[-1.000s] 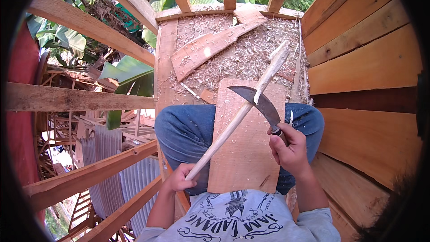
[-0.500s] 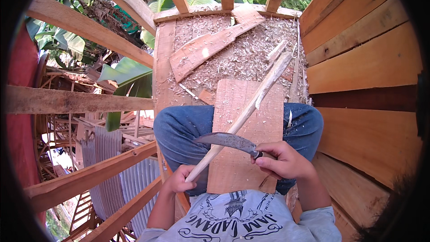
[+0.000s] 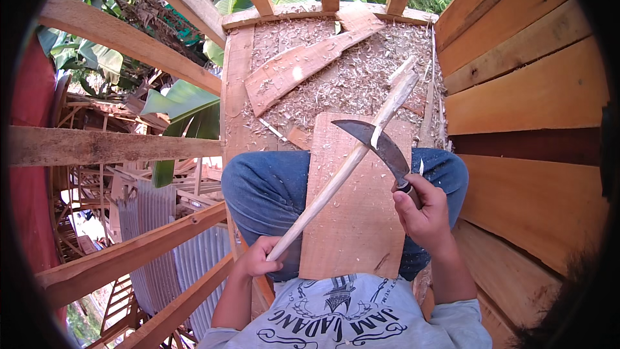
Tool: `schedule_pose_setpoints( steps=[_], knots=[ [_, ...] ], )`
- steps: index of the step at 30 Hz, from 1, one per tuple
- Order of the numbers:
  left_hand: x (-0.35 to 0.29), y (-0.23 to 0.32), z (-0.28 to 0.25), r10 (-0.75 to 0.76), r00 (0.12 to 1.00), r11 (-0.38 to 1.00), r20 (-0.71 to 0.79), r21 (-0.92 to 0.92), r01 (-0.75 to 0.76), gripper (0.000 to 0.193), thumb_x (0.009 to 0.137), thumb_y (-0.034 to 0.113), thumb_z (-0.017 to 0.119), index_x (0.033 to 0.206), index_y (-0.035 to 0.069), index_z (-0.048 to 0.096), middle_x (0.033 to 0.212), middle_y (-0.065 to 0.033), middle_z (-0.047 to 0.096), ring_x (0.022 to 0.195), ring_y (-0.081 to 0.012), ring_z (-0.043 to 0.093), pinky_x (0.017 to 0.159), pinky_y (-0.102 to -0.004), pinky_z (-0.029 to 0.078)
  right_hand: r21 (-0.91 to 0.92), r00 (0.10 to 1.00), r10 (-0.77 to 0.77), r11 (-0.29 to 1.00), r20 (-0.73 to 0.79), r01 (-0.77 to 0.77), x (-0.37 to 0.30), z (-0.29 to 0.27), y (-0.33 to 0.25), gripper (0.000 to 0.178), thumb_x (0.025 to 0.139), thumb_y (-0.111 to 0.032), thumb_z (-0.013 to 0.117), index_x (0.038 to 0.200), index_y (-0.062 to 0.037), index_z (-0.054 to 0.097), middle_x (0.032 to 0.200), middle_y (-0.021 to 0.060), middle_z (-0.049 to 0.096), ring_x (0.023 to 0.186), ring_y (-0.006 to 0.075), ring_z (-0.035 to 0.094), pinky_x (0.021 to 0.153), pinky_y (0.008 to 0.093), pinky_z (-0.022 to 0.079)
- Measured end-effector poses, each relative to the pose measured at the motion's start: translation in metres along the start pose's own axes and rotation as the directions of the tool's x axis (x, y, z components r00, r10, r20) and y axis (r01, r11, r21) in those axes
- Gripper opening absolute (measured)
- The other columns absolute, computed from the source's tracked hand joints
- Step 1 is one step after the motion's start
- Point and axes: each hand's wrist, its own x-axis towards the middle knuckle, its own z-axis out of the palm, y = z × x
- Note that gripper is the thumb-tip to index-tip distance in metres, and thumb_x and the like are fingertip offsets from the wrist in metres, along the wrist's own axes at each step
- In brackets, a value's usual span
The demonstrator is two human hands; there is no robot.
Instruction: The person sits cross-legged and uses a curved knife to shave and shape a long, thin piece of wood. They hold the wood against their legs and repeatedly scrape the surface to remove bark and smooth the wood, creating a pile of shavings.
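Note:
A long, pale peeled stick (image 3: 327, 192) slants from lower left to upper right across a flat board (image 3: 352, 232) on my lap. My left hand (image 3: 259, 257) is closed round its lower end. In my right hand (image 3: 423, 212), above my right thigh, is the dark handle of a curved knife (image 3: 385, 150). Its blade crosses the upper part of the stick, the point toward the upper left, and a pale curl of wood shows at the crossing. The far end of the stick looks rougher and reaches over the shavings.
Wood shavings (image 3: 303, 100) cover the plank floor ahead. A long offcut board (image 3: 303, 64) lies there. Wooden rails (image 3: 123, 145) run along the left and front, with banana leaves beyond. A plank wall (image 3: 523, 103) stands close on the right; corrugated sheets (image 3: 152, 223) lie below at left.
My right hand has moved up and away from me, carrying the knife from the stick's lower part to its upper part. The left hand holds nearly the same place.

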Motion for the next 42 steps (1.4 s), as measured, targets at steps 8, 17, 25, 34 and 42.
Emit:
schedule_pose_setpoints(
  steps=[8, 17, 25, 34, 42],
  knots=[
    [0.001, 0.0, -0.001, 0.014, 1.0, 1.0, 0.019, -0.026, -0.014, 0.023, 0.064, 0.0, 0.057, 0.086, 0.0, 0.054, 0.059, 0.0057, 0.04, 0.052, -0.0036, 0.035, 0.046, -0.0221, 0.027, -0.131, 0.99, -0.138, 0.982, -0.025, 0.134, 0.001, 0.003, -0.004, 0.019, 0.084, -0.01, 0.066, 0.097, 0.0028, 0.059, 0.058, 0.0018, 0.054, 0.051, 0.003, 0.047, 0.046, 0.0216, 0.037],
    [0.0, 0.0, -0.001, 0.011, 1.0, 1.0, 0.027, -0.024, -0.011, 0.019, 0.064, 0.001, 0.057, 0.083, 0.0, 0.053, 0.059, 0.0057, 0.04, 0.052, -0.0037, 0.034, 0.046, -0.0225, 0.027, -0.242, 0.949, -0.309, 0.927, -0.063, 0.286, -0.001, 0.008, 0.005, 0.021, 0.082, -0.011, 0.068, 0.096, 0.0029, 0.058, 0.058, 0.002, 0.051, 0.049, 0.0049, 0.044, 0.045, 0.0215, 0.035],
    [-0.001, 0.0, 0.002, 0.022, 1.0, 1.0, -0.015, 0.02, -0.022, 0.019, 0.064, 0.003, 0.057, 0.082, 0.0, 0.053, 0.059, 0.0053, 0.04, 0.052, -0.0047, 0.034, 0.046, -0.0232, 0.027, -0.054, 0.801, 0.089, 0.996, 0.592, -0.071, -0.002, 0.007, -0.012, 0.026, 0.086, -0.018, 0.064, 0.103, 0.0011, 0.061, 0.056, 0.0043, 0.048, 0.056, 0.0078, 0.044, 0.053, 0.0264, 0.038],
    [0.003, 0.012, 0.015, 0.004, 0.994, 0.996, -0.114, 0.094, 0.007, 0.02, 0.058, 0.001, 0.058, 0.064, 0.007, 0.04, 0.054, 0.0017, 0.038, 0.048, -0.0077, 0.034, 0.044, -0.0254, 0.025, 0.37, 0.949, 0.169, 0.891, 0.265, -0.262, -0.002, -0.009, -0.015, 0.015, 0.092, -0.014, 0.054, 0.09, 0.0011, 0.055, 0.052, -0.0015, 0.047, 0.038, 0.0027, 0.041, 0.034, 0.0193, 0.029],
    [0.005, 0.014, 0.014, 0.014, 0.996, 0.998, -0.089, 0.059, -0.009, 0.022, 0.057, 0.001, 0.058, 0.062, 0.007, 0.038, 0.053, 0.002, 0.038, 0.047, -0.0077, 0.033, 0.043, -0.0257, 0.024, -0.037, 0.998, -0.036, 0.999, -0.049, 0.034, -0.005, 0.003, 0.002, 0.018, 0.085, -0.012, 0.065, 0.094, 0.0028, 0.057, 0.054, 0.0004, 0.049, 0.048, 0.0034, 0.045, 0.042, 0.0217, 0.033]
  ],
)
